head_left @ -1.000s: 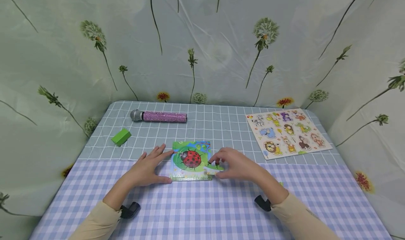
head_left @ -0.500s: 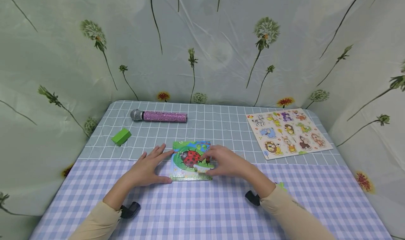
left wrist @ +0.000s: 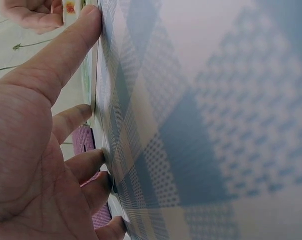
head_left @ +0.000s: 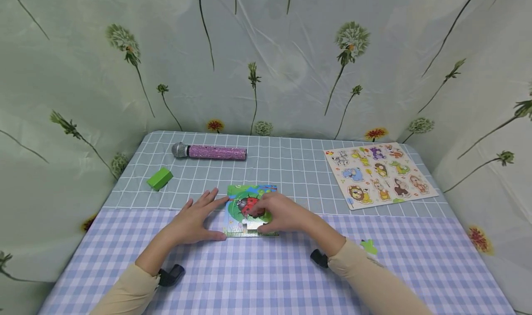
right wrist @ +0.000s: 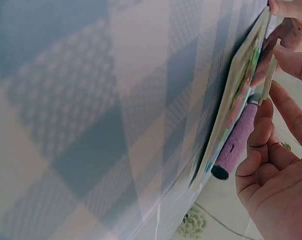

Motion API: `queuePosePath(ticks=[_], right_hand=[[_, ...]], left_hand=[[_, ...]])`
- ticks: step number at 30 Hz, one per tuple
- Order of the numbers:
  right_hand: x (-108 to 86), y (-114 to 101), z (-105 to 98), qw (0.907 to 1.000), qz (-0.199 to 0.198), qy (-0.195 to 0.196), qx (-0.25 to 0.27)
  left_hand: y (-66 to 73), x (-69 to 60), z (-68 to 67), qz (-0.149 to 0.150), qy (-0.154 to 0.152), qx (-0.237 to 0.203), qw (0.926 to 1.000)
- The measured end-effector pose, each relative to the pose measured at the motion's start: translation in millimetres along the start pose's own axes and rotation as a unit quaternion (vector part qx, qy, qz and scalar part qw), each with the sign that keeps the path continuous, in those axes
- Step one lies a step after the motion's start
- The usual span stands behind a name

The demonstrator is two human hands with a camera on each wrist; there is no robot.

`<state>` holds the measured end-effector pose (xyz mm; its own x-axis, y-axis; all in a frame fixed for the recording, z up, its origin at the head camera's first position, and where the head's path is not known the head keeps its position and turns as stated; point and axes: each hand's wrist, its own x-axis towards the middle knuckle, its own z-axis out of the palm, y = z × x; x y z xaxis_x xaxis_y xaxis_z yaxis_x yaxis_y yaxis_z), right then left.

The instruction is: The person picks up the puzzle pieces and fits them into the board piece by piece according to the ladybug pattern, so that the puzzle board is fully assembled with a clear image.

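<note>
A small square ladybug jigsaw board [head_left: 233,218] lies on the checked cloth between the two hands. My right hand [head_left: 287,213] pinches a puzzle piece [head_left: 254,224] over the board's lower part. In the right wrist view the piece [right wrist: 271,75] is held on edge between thumb and fingers, apart from the board [right wrist: 230,100]. My left hand [head_left: 193,221] lies at the board's left side, its fingers spread, with thumb and index fingertip at the board's edge. The left wrist view shows the left hand's [left wrist: 35,145] straight fingers touching down. The right hand covers the board's right part.
Behind are a purple glittery microphone [head_left: 216,152] and a green block [head_left: 160,179]. An animal puzzle board [head_left: 378,176] lies at the back right. A green piece [head_left: 368,246] lies beside the right sleeve, partly hidden. A flowered curtain [head_left: 291,65] hangs behind the table.
My right hand has moved left with the puzzle piece, from the board's right edge to over its lower middle. The green piece by the sleeve shows more. The left hand stays put.
</note>
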<state>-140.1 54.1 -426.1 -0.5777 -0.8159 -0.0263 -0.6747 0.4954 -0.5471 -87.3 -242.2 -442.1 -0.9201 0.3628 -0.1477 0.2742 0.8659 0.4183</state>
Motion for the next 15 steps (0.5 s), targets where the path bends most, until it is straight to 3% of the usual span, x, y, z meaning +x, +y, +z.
queuePosePath(ticks=[15], right_hand=[[11.7, 0.6, 8.3, 0.9999, -0.001, -0.013, -0.001]], left_hand=[[1.0, 0.9, -0.2, -0.004, -0.003, -0.003, 1.0000]])
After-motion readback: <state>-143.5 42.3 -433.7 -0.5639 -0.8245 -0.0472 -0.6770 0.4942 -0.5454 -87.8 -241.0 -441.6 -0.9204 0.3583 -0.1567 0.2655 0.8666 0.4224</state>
